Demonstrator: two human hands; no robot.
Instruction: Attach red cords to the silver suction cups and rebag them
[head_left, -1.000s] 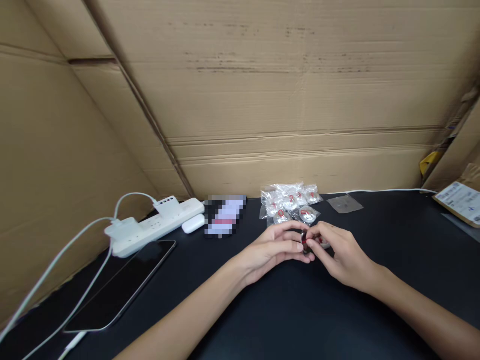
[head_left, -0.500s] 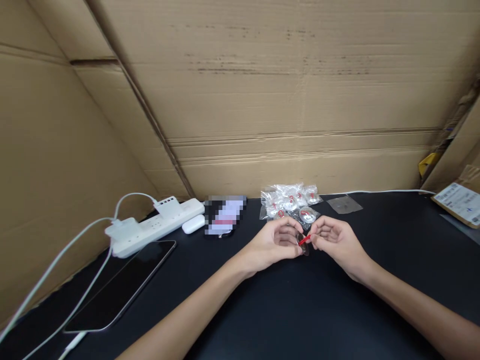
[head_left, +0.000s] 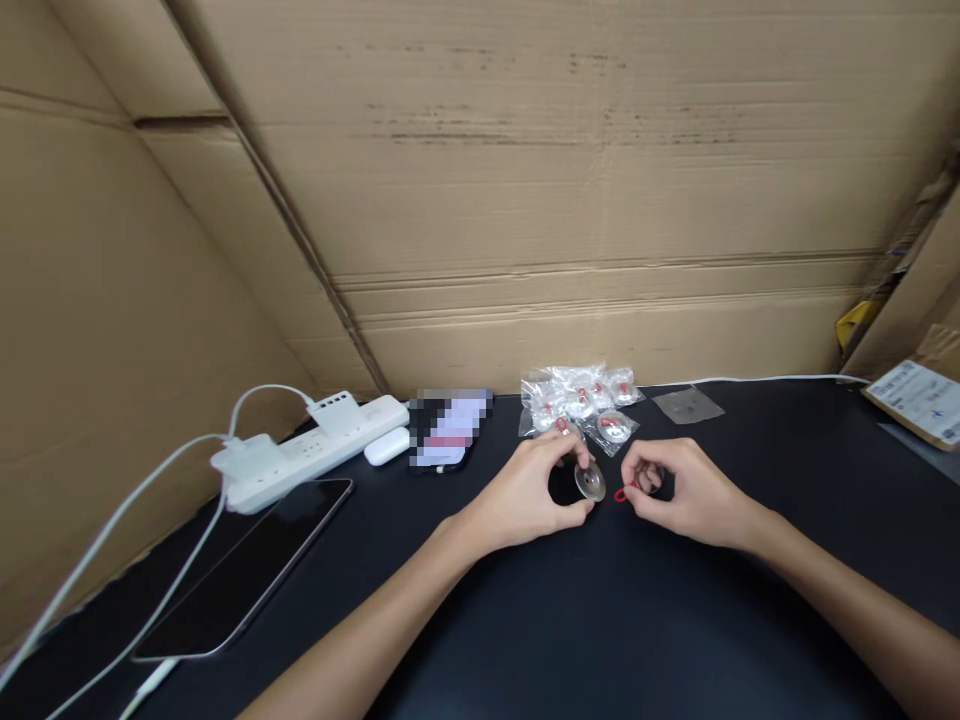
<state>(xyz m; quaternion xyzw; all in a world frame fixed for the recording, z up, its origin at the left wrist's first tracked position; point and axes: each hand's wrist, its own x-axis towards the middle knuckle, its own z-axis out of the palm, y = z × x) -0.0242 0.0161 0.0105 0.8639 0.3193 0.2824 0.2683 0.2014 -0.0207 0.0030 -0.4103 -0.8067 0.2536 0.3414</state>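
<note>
Between the thumb and fingertips of my left hand (head_left: 529, 492), a small finger cymbal (head_left: 589, 481) is held by its rim. It is a shiny round metal disc with a dished middle and a dark spot at its centre. My right hand (head_left: 679, 487), just to the right and apart from the disc, pinches a red loop (head_left: 621, 494). Something shiny and rounded shows among its curled fingers; I cannot tell what it is. Beyond both hands lie several clear plastic bags (head_left: 616, 428) holding similar silver discs with red loops.
A flat clear sleeve (head_left: 688, 404) lies behind my right hand. To the left are a phone (head_left: 453, 430), a white case (head_left: 387, 447), a power strip (head_left: 319, 450) with cables and a tablet (head_left: 247, 575). A labelled parcel (head_left: 919, 400) lies far right; cardboard walls (head_left: 600, 200) surround the black table.
My hands have drawn apart, my right hand shifting slightly right with the red loop. The cymbal in my left hand now stands separate from the loop, its face turned into view.
</note>
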